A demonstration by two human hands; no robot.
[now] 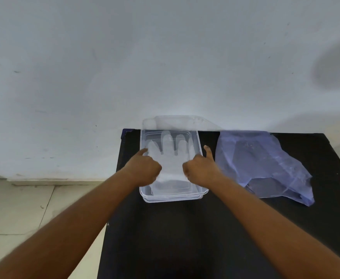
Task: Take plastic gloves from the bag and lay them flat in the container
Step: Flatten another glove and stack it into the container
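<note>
Black table [185, 238]: hands flank glove [170, 158] inside container [173, 198].

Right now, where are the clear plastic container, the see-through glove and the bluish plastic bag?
clear plastic container [173, 198]: head view, near rim.
see-through glove [170, 158]: head view, palm.
bluish plastic bag [265, 158]: head view, middle.

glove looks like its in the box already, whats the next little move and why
Probably lift both hands clear, then send the right hand to the bag for another glove. The glove already lies spread, fingers pointing away, inside the container, and the left hand and right hand sit at its sides, seemingly just smoothing it.
</note>
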